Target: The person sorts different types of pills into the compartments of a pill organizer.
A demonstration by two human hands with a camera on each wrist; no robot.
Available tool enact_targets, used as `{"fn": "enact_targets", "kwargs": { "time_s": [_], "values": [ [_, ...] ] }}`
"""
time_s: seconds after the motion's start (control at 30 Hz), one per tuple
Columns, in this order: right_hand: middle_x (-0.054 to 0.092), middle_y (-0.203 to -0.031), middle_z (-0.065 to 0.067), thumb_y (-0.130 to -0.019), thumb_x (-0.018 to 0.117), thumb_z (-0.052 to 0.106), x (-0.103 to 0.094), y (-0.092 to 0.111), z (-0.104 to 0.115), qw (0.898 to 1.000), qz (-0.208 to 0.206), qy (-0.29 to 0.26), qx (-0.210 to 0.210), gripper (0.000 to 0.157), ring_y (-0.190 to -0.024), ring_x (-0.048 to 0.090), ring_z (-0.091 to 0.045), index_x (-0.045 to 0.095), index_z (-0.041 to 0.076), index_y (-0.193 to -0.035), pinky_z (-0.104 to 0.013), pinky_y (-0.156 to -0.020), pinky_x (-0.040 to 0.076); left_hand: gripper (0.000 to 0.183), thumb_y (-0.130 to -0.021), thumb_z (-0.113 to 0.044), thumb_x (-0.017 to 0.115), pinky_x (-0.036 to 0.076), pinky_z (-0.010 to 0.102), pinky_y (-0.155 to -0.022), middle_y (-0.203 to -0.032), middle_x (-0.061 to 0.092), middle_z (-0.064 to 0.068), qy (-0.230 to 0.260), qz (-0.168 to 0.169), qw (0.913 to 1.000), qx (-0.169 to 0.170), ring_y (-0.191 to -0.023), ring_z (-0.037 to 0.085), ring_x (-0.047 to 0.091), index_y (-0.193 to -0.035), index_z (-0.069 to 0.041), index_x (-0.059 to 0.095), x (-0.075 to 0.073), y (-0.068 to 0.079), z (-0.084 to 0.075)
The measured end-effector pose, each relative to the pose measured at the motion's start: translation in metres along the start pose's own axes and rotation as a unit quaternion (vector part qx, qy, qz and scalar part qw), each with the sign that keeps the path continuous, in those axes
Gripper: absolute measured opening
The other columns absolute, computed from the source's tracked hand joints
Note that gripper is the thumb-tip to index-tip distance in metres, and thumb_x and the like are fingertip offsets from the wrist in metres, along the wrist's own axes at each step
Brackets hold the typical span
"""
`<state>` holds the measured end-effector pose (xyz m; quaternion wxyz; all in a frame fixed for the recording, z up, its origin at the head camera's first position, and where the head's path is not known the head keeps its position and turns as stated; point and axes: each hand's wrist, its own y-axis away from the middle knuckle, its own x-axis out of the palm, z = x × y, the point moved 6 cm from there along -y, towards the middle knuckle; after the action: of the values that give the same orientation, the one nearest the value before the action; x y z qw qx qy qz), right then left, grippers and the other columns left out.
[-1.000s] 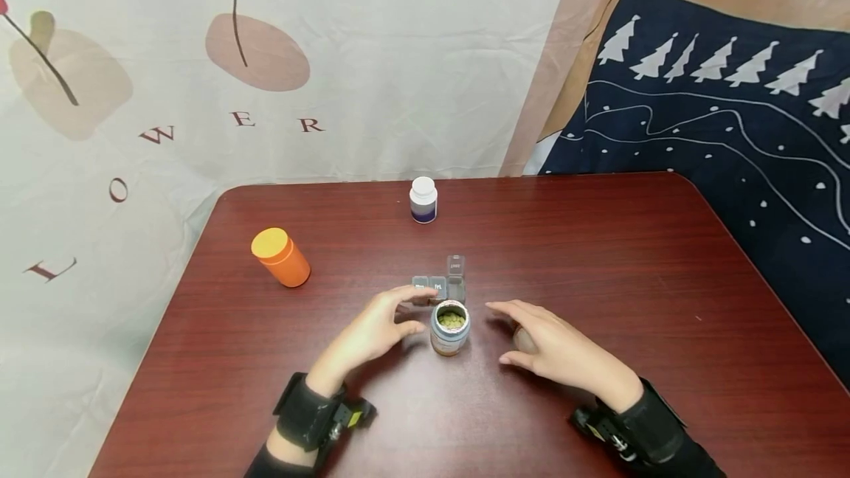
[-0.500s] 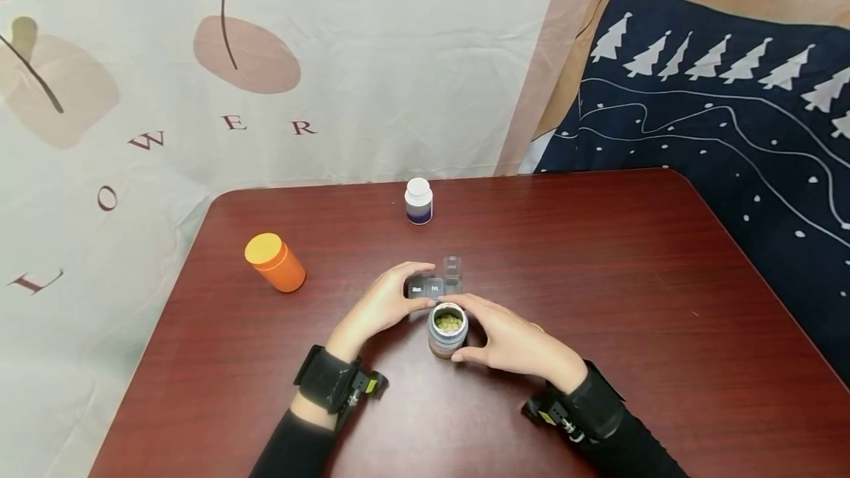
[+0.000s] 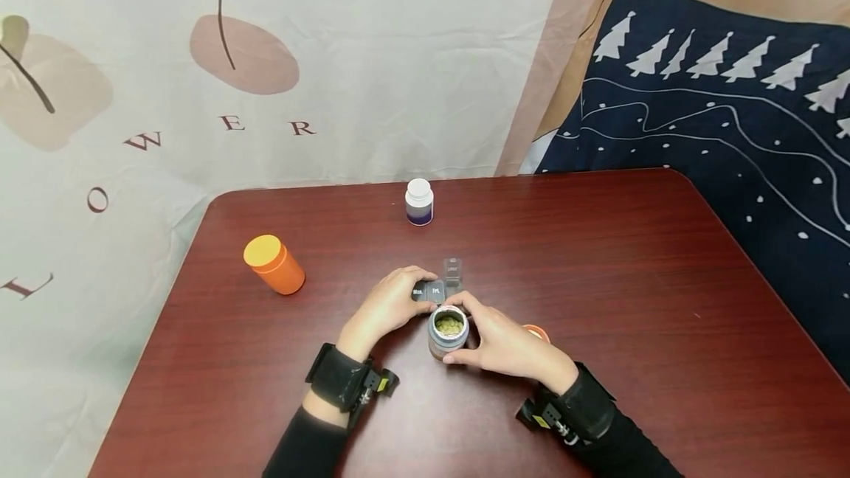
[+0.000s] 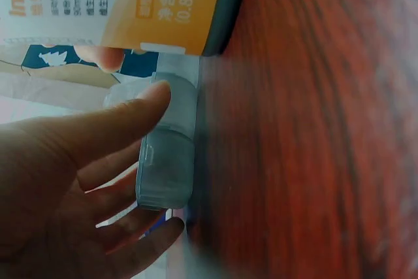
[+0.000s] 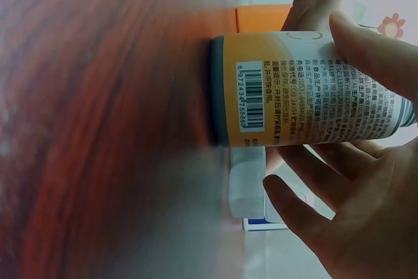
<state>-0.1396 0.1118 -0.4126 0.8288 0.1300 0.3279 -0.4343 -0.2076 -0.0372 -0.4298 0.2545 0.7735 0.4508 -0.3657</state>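
Note:
An open pill bottle [image 3: 446, 345] with yellow-green tablets inside stands upright on the table. Its white and orange label faces the left wrist camera. My right hand [image 3: 508, 341] grips the bottle between thumb and fingers from the right. Just behind it lies a grey translucent pill organizer [image 3: 434, 291], one lid flipped up at its far right. My left hand [image 3: 392, 301] holds the organizer by its left end; in the left wrist view the thumb presses the near side, with fingers behind. An orange-rimmed round thing [image 3: 536, 332], perhaps a cap, is partly hidden behind my right hand.
An orange bottle with a yellow lid [image 3: 275, 264] stands on the left of the brown table [image 3: 598, 257]. At the back edge stands a small white bottle [image 3: 419, 202] with a purple band. Hanging cloths [image 3: 398, 57] back the table.
My right hand has moved left onto the open bottle and taken hold of it. My left hand has shifted onto the pill organizer. The orange-rimmed thing has come into sight.

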Motion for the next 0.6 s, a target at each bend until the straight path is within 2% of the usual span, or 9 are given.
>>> {"fn": "enact_targets", "kwargs": {
  "time_s": [0.13, 0.27, 0.47, 0.6],
  "values": [
    [0.065, -0.117, 0.005, -0.077, 0.087, 0.028, -0.003, 0.000, 0.000, 0.999, -0.033, -0.014, -0.017, 0.062, -0.109, 0.062, -0.012, 0.050, 0.020, -0.126, -0.036, -0.092, 0.052, 0.042, -0.084, -0.022, 0.081, 0.046, 0.042, -0.099, -0.119, 0.066, 0.001, -0.006, -0.016, 0.9998, 0.011, -0.117, 0.022, 0.058, -0.123, -0.013, 0.069, -0.001, 0.002, 0.000],
    [0.064, -0.118, 0.005, -0.075, 0.089, 0.024, -0.015, 0.002, 0.001, 0.996, -0.079, -0.016, -0.040, 0.061, -0.110, 0.062, -0.012, 0.053, 0.018, -0.124, -0.036, -0.093, 0.052, 0.042, -0.082, -0.021, 0.083, 0.048, 0.040, -0.095, -0.112, 0.067, 0.001, 0.000, -0.028, 0.9993, 0.026, -0.110, 0.020, 0.060, -0.121, -0.012, 0.071, -0.001, 0.003, -0.001],
    [0.064, -0.118, 0.004, -0.073, 0.090, 0.025, -0.045, 0.004, -0.003, 0.988, -0.126, 0.069, -0.050, 0.065, -0.107, 0.062, -0.012, 0.056, 0.015, -0.127, -0.040, -0.090, 0.052, 0.043, -0.080, -0.025, 0.084, 0.049, 0.040, -0.091, -0.109, 0.068, -0.001, -0.011, -0.035, 0.9991, 0.021, -0.107, 0.020, 0.061, -0.120, -0.014, 0.072, 0.000, 0.004, 0.000],
    [0.063, -0.121, 0.001, -0.074, 0.088, 0.021, -0.067, 0.003, -0.007, 0.986, -0.127, 0.095, -0.050, 0.066, -0.108, 0.062, -0.015, 0.055, 0.014, -0.131, -0.042, -0.089, 0.052, 0.043, -0.080, -0.027, 0.084, 0.050, 0.040, -0.088, -0.109, 0.067, -0.002, -0.021, -0.036, 0.9989, 0.019, -0.105, 0.019, 0.061, -0.120, -0.015, 0.072, -0.002, 0.003, 0.000]
  ]
}}
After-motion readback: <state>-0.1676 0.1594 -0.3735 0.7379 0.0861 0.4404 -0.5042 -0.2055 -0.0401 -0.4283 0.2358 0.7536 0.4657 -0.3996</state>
